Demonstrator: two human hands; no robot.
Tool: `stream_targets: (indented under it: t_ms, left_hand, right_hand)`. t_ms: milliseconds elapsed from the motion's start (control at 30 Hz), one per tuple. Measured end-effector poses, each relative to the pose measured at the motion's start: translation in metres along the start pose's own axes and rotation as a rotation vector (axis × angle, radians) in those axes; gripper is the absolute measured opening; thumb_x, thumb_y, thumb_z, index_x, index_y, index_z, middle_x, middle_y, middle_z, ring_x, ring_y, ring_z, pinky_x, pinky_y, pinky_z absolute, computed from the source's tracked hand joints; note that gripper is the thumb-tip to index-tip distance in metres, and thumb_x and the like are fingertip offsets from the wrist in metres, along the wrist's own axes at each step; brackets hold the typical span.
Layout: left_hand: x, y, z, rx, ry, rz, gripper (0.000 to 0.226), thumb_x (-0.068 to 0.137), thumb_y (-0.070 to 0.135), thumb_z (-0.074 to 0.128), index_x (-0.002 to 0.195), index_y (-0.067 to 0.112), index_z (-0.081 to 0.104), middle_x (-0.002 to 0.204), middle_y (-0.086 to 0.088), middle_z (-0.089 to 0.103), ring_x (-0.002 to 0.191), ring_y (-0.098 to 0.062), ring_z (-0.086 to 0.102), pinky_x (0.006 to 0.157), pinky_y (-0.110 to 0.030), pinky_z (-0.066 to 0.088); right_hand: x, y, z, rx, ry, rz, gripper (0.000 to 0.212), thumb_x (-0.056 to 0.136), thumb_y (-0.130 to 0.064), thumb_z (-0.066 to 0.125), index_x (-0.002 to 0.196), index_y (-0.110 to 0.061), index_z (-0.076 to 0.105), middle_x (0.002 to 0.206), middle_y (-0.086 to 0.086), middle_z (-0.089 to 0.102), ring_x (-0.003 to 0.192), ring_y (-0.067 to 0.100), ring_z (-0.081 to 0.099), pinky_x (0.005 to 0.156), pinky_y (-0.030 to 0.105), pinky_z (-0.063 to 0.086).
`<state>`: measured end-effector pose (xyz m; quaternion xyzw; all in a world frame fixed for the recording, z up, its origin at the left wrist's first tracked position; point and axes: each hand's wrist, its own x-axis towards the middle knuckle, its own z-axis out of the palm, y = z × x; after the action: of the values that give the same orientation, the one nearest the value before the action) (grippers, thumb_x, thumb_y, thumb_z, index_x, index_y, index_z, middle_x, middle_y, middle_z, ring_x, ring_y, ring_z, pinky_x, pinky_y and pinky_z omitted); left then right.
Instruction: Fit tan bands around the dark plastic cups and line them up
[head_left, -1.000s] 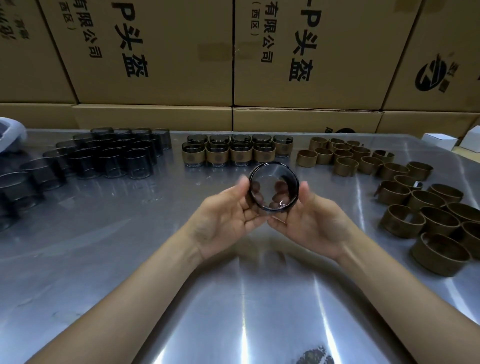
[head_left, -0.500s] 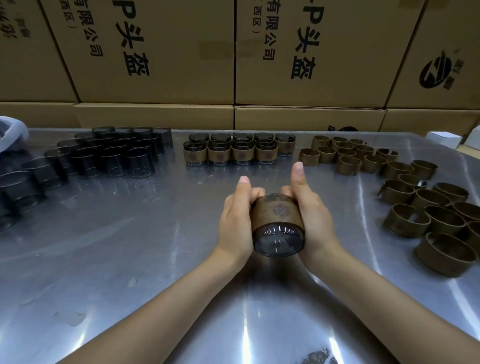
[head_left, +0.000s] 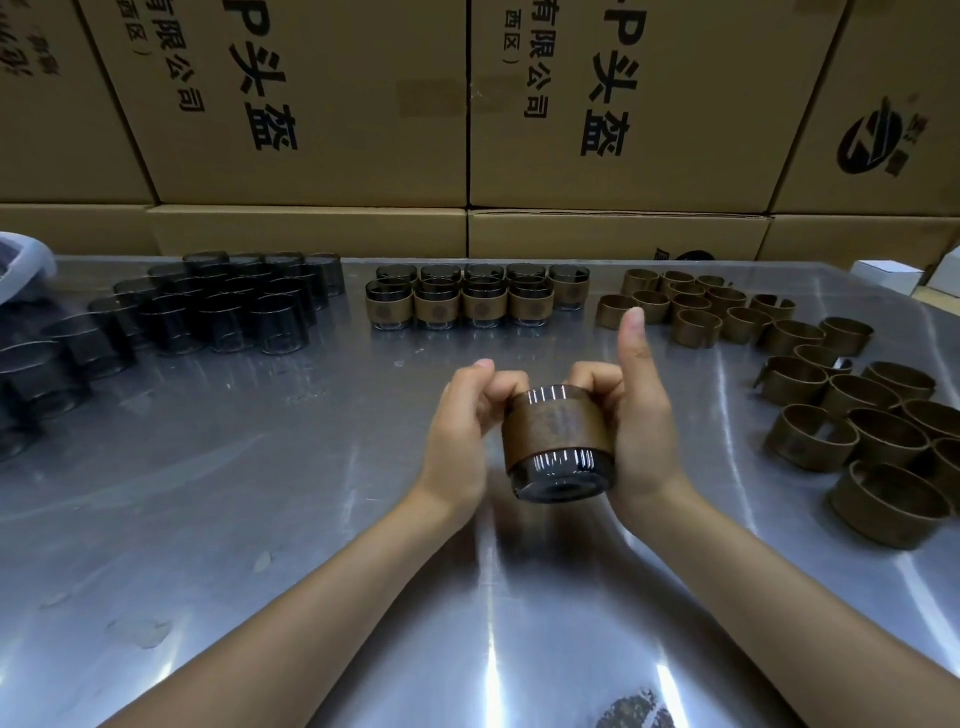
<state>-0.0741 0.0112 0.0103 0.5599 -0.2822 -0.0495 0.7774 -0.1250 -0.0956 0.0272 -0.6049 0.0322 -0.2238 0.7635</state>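
**Banded cup on its side — the row lies straight ahead**

You hold the cup (head_left: 558, 444) between both hands above the steel table (head_left: 260, 519), roughly centred in front of you. The tan band (head_left: 556, 428) is already around its middle, with dark plastic showing at both ends. Your left hand (head_left: 460, 431) grips the cup's left side with its fingers curled over the far end. Your right hand (head_left: 636, 421) cups the right side, fingers curled over the far end too, thumb sticking straight up and free of the cup.

What the next move turns on is the cup's axis. It lies tipped over, its long axis running away from you, the closed base towards you and the mouth towards the far side. The finished cups (head_left: 478, 301) stand upright at the far edge of the table, directly beyond your hands and a little to the left. So, as I judge it, the cup must be swung upright before it goes down, and carried forward rather than sideways.

The back line of that row reaches further right than the front one, so a free spot seems to sit at the front right — nearer your right hand. The bare cups (head_left: 234, 306) wait far left, the loose bands (head_left: 831, 395) on your right.
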Motion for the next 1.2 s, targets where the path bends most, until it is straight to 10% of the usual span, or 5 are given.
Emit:
stream_targets:
  t_ms: [267, 400, 800, 1000, 1200]
  left_hand:
    - [-0.001, 0.002, -0.011, 0.318, -0.039, 0.182, 0.056, 0.092, 0.038, 0.033, 0.055, -0.002, 0.047, 0.063, -0.029, 0.045, 0.069, -0.036, 0.044, 0.074, -0.035, 0.038]
    - [0.004, -0.002, -0.024, 0.652, -0.102, 0.295, 0.048, 0.085, 0.051, 0.040, 0.062, 0.010, 0.049, 0.066, -0.003, 0.052, 0.076, -0.016, 0.049, 0.073, -0.034, 0.038]
    - [0.031, -0.033, -0.027, 0.947, -0.239, 0.289, 0.011, 0.092, 0.027, 0.061, 0.093, 0.021, 0.053, 0.117, 0.009, 0.051, 0.102, -0.005, 0.052, 0.087, -0.031, 0.045]
    - [0.107, -0.058, -0.007, 1.130, -0.301, 0.234, 0.019, 0.097, 0.027, 0.056, 0.109, 0.017, 0.066, 0.135, 0.005, 0.058, 0.143, -0.018, 0.030, 0.116, -0.046, 0.018]
    - [0.190, -0.068, 0.021, 1.488, -0.437, 0.315, 0.029, 0.096, 0.037, 0.054, 0.118, 0.022, 0.067, 0.127, 0.004, 0.062, 0.132, -0.025, 0.037, 0.115, -0.048, 0.018]
  right_hand:
    - [0.004, 0.014, -0.005, -0.334, 0.018, -0.356, 0.066, 0.089, -0.058, 0.029, 0.046, -0.012, 0.047, 0.047, 0.000, 0.041, 0.050, 0.007, 0.041, 0.053, 0.016, 0.034]
    - [0.015, 0.022, -0.019, -0.657, 0.076, -0.535, 0.048, 0.095, -0.044, 0.031, 0.058, -0.023, 0.053, 0.070, -0.005, 0.056, 0.078, 0.007, 0.051, 0.071, 0.019, 0.037]
    - [0.035, 0.042, -0.034, -0.638, 0.133, -0.202, 0.012, 0.099, -0.034, 0.044, 0.089, -0.033, 0.050, 0.092, -0.011, 0.058, 0.085, -0.006, 0.055, 0.066, 0.008, 0.040]
    - [0.047, 0.046, -0.043, -0.554, 0.203, -0.026, 0.011, 0.099, -0.035, 0.044, 0.091, -0.033, 0.052, 0.094, -0.011, 0.062, 0.089, 0.011, 0.058, 0.082, 0.039, 0.050]
    - [0.049, 0.047, -0.045, -0.574, 0.174, -0.007, 0.014, 0.097, -0.034, 0.046, 0.086, -0.034, 0.055, 0.077, -0.025, 0.062, 0.071, -0.006, 0.057, 0.064, 0.025, 0.044]
